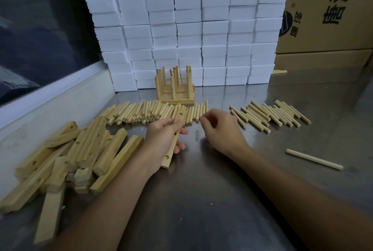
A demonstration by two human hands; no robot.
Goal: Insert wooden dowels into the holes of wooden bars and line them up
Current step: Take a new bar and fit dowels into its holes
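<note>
The left hand (163,137) gripped a drilled wooden bar (175,139). The right hand (220,131), beside it, curled loosely, seemingly empty. Loose dowels (141,112) lay just beyond both hands.

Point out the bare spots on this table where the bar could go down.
Bare steel lies near the table edge between the forearms, and right of the right hand, between the right dowel row and the lone dowel. The bar pile crowds the left.
</note>
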